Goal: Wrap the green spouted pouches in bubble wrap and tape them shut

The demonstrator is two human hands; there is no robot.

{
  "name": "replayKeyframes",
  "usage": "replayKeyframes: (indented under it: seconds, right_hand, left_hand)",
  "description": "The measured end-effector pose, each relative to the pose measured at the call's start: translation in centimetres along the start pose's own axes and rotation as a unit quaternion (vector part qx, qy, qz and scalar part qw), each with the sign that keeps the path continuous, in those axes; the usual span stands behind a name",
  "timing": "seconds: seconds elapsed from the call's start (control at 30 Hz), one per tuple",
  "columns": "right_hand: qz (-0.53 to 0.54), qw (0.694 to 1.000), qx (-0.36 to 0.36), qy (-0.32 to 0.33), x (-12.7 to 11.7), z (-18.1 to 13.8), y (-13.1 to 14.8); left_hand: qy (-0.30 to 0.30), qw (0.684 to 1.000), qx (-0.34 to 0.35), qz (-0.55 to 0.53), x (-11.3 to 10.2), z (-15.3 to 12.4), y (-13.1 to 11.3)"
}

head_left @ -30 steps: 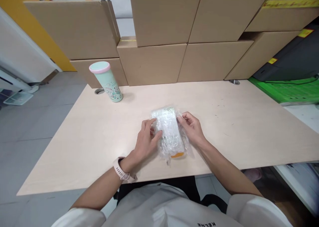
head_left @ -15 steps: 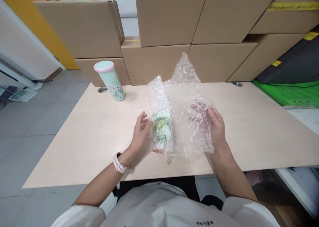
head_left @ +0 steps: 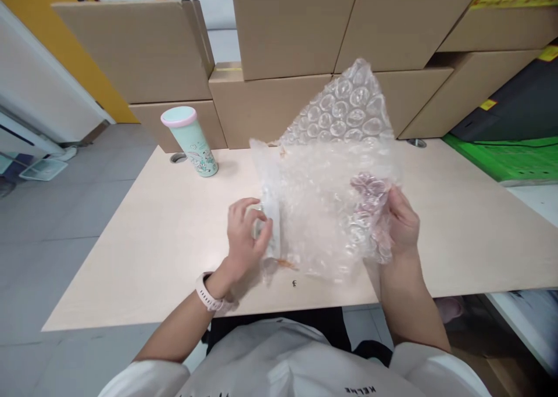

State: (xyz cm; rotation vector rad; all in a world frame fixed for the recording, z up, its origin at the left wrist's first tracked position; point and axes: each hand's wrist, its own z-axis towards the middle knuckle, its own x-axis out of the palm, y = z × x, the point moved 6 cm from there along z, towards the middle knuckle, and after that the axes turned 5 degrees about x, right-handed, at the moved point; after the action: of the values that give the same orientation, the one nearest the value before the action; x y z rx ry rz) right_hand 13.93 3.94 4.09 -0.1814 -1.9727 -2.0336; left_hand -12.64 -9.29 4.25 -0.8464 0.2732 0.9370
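Observation:
A sheet of clear bubble wrap spreads over the table, its far corner raised toward the boxes. My right hand is closed on its right edge, with some wrap bunched at the fingers. At the left end of the sheet a wrapped packet stands partly on edge; its green print is mostly turned out of view. Beside it, my left hand has curved fingers held apart against the packet's left side. Through the plastic near the packet's bottom shows a small orange patch.
A mint-green tumbler with a pink rim stands at the table's back left. Cardboard boxes line the back edge. At the right lies a green plastic crate. A tiny dark bit rests near the front edge.
My right hand has drawn the bubble wrap rightward, spreading it wider and lifting its far corner. The packet has turned so its green print faces away. My left hand has shifted slightly left.

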Motion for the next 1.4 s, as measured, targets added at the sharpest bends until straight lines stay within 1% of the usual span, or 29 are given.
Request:
replayKeyframes:
  seconds: [0.07,0.1,0.13,0.2,0.23,0.27,0.3,0.33,0.4,0.47,0.5,0.53,0.6,0.67,0.73,0.8,0.87,0.93,0.97,1.0,1.03,1.07,1.13,1.17,1.2,1.27,1.3,1.37,1.4]
  right_hand:
    - [-0.041,0.995,-0.039,-0.084,-2.3,0.9,0.7]
    - [-0.090,0.983,-0.080,-0.136,-3.6,1.1,1.3]
    - [-0.157,0.960,-0.134,-0.189,-4.6,1.1,2.2]
    - [-0.308,0.876,-0.253,-0.273,-5.7,0.4,4.0]
    - [-0.369,0.829,-0.301,-0.293,-5.6,0.0,4.6]
    - [-0.409,0.795,-0.335,-0.298,-5.2,-0.3,4.9]
    - [-0.429,0.778,-0.356,-0.289,-4.5,-0.6,5.0]
    - [-0.432,0.778,-0.370,-0.267,-3.6,-0.9,4.8]
    - [-0.418,0.809,-0.372,-0.178,-1.0,-1.4,3.9]
    - [-0.415,0.842,-0.343,-0.018,2.6,-1.9,1.9]
    - [-0.424,0.842,-0.322,0.084,4.6,-2.4,0.6]
    - [-0.435,0.828,-0.309,0.172,6.3,-3.1,-0.7]
    - [-0.468,0.784,-0.265,0.309,8.6,-4.2,-3.2]
    - [-0.507,0.738,-0.224,0.385,9.3,-4.7,-4.9]
    - [-0.549,0.706,-0.196,0.403,8.8,-4.3,-5.6]
    - [-0.589,0.686,-0.173,0.390,7.5,-3.4,-5.4]
    - [-0.631,0.674,-0.133,0.361,5.8,-2.3,-4.9]
    - [-0.682,0.660,-0.081,0.303,3.9,-1.1,-4.3]
    - [-0.714,0.647,-0.060,0.261,3.0,-0.6,-3.9]
    - [-0.745,0.630,-0.047,0.215,2.3,-0.1,-3.6]
    - [-0.771,0.613,-0.042,0.168,1.8,0.2,-3.2]
    - [-0.788,0.601,-0.044,0.127,1.7,0.4,-2.9]
    - [-0.791,0.606,-0.047,0.077,2.0,0.4,-2.7]
    - [-0.779,0.622,-0.040,0.074,2.3,0.4,-3.0]
    - [-0.761,0.644,-0.027,0.080,2.6,0.3,-3.4]
    - [-0.714,0.692,0.001,0.101,3.0,0.3,-4.4]
    - [-0.689,0.717,0.012,0.106,3.1,0.4,-4.9]
    - [-0.632,0.768,0.027,0.104,3.0,0.6,-5.6]
    - [-0.592,0.798,0.038,0.107,3.0,0.6,-6.0]
  left_hand:
    - [-0.049,0.997,-0.064,0.010,-1.1,0.2,1.8]
    - [-0.058,0.995,-0.086,0.013,-1.4,0.3,2.4]
    - [-0.058,0.993,-0.098,0.014,-1.4,0.3,2.9]
    - [-0.031,0.995,-0.089,0.010,-0.8,0.2,2.9]
    - [-0.001,0.997,-0.071,0.011,-0.2,0.1,2.6]
    - [0.038,0.998,-0.051,0.016,0.6,-0.1,2.3]
    - [0.082,0.996,-0.032,0.026,1.6,-0.4,1.9]
    - [0.127,0.991,-0.017,0.040,2.5,-0.8,1.6]
    - [0.196,0.978,-0.010,0.074,4.1,-1.7,1.4]
    - [0.224,0.969,-0.022,0.097,4.9,-2.4,1.6]
    - [0.227,0.968,-0.030,0.102,5.1,-2.6,1.7]
    - [0.225,0.968,-0.038,0.102,5.0,-2.6,2.0]
    - [0.215,0.971,-0.051,0.085,4.5,-2.5,2.4]
    - [0.199,0.976,-0.071,0.052,3.8,-2.1,3.1]
    - [0.170,0.980,-0.104,0.005,3.0,-1.6,3.8]
    - [0.138,0.978,-0.145,-0.061,2.5,-1.3,4.5]
    - [0.130,0.957,-0.203,-0.160,2.8,-1.6,5.3]
    - [0.148,0.910,-0.280,-0.267,3.9,-2.3,5.9]
    - [0.152,0.886,-0.318,-0.302,4.3,-2.8,6.3]
    - [0.145,0.873,-0.345,-0.313,4.4,-3.1,6.6]
    - [0.124,0.878,-0.354,-0.297,4.2,-3.2,7.0]
    - [0.096,0.899,-0.340,-0.258,3.6,-3.0,7.1]
    - [0.049,0.957,-0.247,-0.145,2.2,-2.0,6.5]
    - [0.047,0.978,-0.180,-0.092,1.7,-1.5,5.6]
    - [0.065,0.990,-0.113,-0.050,1.7,-1.2,4.6]
    - [0.147,0.989,-0.008,0.012,2.6,-1.1,2.6]
    - [0.195,0.980,0.023,0.038,3.2,-1.4,1.9]
    - [0.270,0.958,0.042,0.083,4.4,-2.1,1.2]
    - [0.293,0.951,0.036,0.095,4.9,-2.4,1.1]
